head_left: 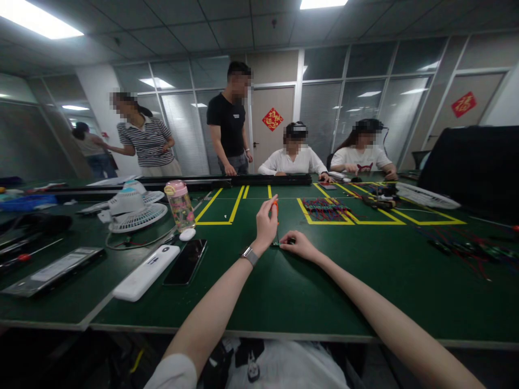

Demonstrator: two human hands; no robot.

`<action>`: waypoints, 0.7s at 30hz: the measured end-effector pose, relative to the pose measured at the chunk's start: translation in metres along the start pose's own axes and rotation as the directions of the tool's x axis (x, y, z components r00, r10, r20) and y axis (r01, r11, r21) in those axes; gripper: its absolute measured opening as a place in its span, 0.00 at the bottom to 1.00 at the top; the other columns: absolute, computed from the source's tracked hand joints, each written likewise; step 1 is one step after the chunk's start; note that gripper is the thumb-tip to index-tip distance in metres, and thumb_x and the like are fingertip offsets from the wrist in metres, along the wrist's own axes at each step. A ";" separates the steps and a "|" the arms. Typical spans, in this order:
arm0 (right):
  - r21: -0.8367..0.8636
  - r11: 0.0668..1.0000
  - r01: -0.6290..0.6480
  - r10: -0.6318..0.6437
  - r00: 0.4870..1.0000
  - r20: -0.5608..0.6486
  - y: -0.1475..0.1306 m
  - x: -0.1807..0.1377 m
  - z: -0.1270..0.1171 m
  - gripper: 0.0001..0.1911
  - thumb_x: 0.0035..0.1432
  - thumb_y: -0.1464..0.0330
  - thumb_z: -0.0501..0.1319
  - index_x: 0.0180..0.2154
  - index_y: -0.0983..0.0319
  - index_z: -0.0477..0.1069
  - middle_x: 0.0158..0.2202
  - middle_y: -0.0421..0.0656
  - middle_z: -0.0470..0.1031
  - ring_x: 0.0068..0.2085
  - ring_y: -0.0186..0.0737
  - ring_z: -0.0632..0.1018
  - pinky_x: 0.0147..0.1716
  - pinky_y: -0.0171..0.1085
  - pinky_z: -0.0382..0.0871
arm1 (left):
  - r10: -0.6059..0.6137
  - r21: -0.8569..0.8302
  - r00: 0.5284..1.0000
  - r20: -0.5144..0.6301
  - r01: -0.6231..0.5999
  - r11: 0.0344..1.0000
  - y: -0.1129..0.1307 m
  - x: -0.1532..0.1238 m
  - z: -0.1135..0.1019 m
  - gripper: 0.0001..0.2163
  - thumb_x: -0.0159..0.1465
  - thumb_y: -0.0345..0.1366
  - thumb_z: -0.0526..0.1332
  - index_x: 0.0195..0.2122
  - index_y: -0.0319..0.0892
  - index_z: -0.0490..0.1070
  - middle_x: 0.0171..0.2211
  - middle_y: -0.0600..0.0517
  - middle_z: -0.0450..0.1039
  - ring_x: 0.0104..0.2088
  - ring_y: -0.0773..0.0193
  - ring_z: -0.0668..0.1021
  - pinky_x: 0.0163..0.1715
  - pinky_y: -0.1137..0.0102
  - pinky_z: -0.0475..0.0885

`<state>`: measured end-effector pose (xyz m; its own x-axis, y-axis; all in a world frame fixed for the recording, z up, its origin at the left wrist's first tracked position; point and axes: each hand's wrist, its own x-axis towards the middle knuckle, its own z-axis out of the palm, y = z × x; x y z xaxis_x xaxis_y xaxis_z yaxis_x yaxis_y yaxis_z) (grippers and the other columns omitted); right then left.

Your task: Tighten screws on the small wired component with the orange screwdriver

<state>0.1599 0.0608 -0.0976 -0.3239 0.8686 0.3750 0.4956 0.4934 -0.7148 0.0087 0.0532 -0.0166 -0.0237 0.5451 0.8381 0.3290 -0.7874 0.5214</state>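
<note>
My left hand (266,222) is closed around the orange handle of a screwdriver (277,205). The screwdriver stands upright, its thin dark shaft running down to a small green part, apparently a circuit board (275,243), on the table. From the other side, my right hand (299,246) pinches the edge of this small part with its fingertips. Something dark sits by those fingers, too small to make out. Where the screwdriver's tip meets the part is not clearly visible.
A black phone (186,262), a white phone-like device (146,273) and a pink-lidded bottle (180,204) stand left, beside a white fan (138,212). Bundled wires (326,209) lie in a yellow-taped area; more boards with wires (466,243) lie right. People are across the green table (259,302).
</note>
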 end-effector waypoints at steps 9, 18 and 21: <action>-0.035 0.999 0.007 -0.006 1.000 0.014 -0.002 0.000 -0.001 0.08 0.47 0.67 0.65 0.31 0.64 0.78 0.28 0.43 0.76 0.31 0.38 0.74 0.35 0.37 0.68 | -0.017 0.078 1.000 -0.022 0.018 0.997 0.003 -0.001 -0.003 0.12 0.67 0.36 0.53 0.48 0.44 0.72 0.39 0.48 0.68 0.40 0.64 0.73 0.43 0.69 0.68; -0.028 0.999 -0.021 0.021 1.000 -0.001 -0.004 -0.001 -0.001 0.08 0.46 0.68 0.65 0.31 0.64 0.78 0.29 0.43 0.76 0.32 0.39 0.75 0.36 0.37 0.68 | -0.016 0.079 1.000 -0.022 0.017 0.997 0.003 -0.001 -0.003 0.12 0.66 0.37 0.55 0.48 0.44 0.71 0.39 0.49 0.70 0.39 0.64 0.74 0.42 0.69 0.69; -0.029 1.000 -0.012 0.012 1.000 0.006 -0.003 0.000 -0.001 0.08 0.47 0.67 0.65 0.31 0.64 0.78 0.29 0.43 0.76 0.32 0.39 0.75 0.36 0.37 0.68 | -0.024 0.097 0.999 -0.027 0.027 0.995 0.004 -0.001 -0.004 0.12 0.65 0.37 0.55 0.47 0.44 0.73 0.39 0.49 0.68 0.40 0.64 0.74 0.43 0.69 0.69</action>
<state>0.1590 0.0592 -0.0948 -0.3223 0.8743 0.3629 0.5227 0.4840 -0.7018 0.0065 0.0481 -0.0144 -0.0570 0.5562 0.8291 0.4183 -0.7408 0.5257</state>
